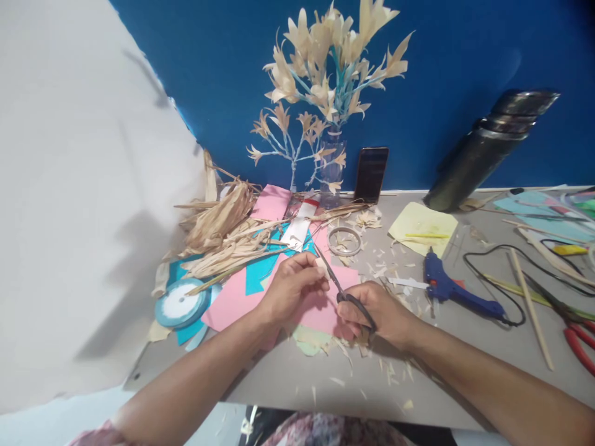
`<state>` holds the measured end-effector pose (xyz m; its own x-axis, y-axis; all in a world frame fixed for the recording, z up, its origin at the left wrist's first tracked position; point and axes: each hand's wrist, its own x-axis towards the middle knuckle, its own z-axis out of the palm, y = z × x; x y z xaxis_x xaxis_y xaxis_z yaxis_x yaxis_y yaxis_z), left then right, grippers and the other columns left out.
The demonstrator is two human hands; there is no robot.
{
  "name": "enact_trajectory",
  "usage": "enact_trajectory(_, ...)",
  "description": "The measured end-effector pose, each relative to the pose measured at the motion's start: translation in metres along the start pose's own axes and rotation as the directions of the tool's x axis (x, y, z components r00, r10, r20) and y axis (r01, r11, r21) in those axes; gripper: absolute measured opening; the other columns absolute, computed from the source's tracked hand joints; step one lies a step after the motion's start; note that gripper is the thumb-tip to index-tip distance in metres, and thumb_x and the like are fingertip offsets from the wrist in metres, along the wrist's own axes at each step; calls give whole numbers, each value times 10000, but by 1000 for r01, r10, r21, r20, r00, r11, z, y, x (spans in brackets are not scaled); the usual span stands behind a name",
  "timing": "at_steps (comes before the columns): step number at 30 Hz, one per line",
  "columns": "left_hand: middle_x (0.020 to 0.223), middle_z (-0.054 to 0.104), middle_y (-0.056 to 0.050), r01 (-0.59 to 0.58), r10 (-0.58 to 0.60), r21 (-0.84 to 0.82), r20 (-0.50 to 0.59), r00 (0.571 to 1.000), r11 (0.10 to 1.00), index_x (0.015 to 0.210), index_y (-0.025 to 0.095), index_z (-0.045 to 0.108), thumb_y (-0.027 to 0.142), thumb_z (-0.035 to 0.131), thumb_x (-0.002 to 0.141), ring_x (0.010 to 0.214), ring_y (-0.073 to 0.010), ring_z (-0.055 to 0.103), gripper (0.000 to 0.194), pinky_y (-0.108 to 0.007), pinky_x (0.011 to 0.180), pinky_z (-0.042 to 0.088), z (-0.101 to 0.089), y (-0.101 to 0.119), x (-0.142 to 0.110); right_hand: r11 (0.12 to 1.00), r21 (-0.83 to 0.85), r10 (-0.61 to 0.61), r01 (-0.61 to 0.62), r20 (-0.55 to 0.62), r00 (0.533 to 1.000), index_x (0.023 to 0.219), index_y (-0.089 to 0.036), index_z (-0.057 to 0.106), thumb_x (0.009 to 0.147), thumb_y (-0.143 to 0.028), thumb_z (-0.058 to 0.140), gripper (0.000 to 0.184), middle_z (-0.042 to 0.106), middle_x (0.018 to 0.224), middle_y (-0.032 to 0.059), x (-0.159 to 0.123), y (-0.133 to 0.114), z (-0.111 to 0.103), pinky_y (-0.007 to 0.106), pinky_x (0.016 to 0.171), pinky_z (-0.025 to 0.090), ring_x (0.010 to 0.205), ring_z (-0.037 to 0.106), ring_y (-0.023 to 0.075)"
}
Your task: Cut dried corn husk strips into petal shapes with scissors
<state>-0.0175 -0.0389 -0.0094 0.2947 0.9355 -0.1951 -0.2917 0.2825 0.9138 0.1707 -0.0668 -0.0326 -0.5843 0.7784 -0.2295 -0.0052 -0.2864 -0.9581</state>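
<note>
My left hand (297, 285) pinches a small pale piece of dried husk (322, 267) between thumb and fingers. Black-handled scissors (341, 291) sit in my right hand (376, 313), with their blades against the husk piece. Below both hands lie sheets of pink paper (232, 301), with a light green scrap (311, 339) at the near side. Thin husk clippings are scattered around my right hand. Just beyond the hands is a roll of tape (344, 241) lying flat.
Dried husks (223, 229) and a blue ribbon spool (181, 302) lie left. Husk flowers (325, 56) in a clear bottle (332, 167), a phone (372, 174) and a dark flask (483, 155) stand at the wall. A blue glue gun (460, 296) and red-handled pliers (579, 341) lie right.
</note>
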Motion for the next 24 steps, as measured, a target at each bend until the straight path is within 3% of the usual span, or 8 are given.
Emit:
enact_trajectory(10,692,657,-32,-30,29,44,15,999,999,687,148,571,174,659,741,605,-128,626,107,-238,610,465,-1,3,-1,994,88,72,-68,-38,997,510,-155,534,714,-620,734,546,469,415,-22,0,1,5,218,359,301,360,423,92)
enact_trajectory(16,609,625,-15,-19,16,67,52,999,998,725,163,569,168,641,724,576,-142,589,73,-260,578,481,-2,1,-1,996,83,48,-42,-75,996,531,-136,580,726,-648,712,564,595,474,49,2,-4,-1,208,396,323,413,489,100)
enact_trajectory(20,552,563,12,13,-15,38,30,999,999,735,165,590,172,638,721,534,-121,519,51,-241,531,439,-5,2,1,999,-27,-32,32,-8,999,628,-132,608,800,-656,637,553,645,550,62,1,-8,-10,213,463,393,497,590,134)
enact_trajectory(24,482,452,50,16,-11,-58,71,997,998,628,158,550,147,645,679,466,-79,430,108,-229,537,384,-6,7,3,999,-49,4,0,88,996,666,-128,613,792,-681,624,568,647,583,59,-2,-10,-15,212,466,407,524,615,147)
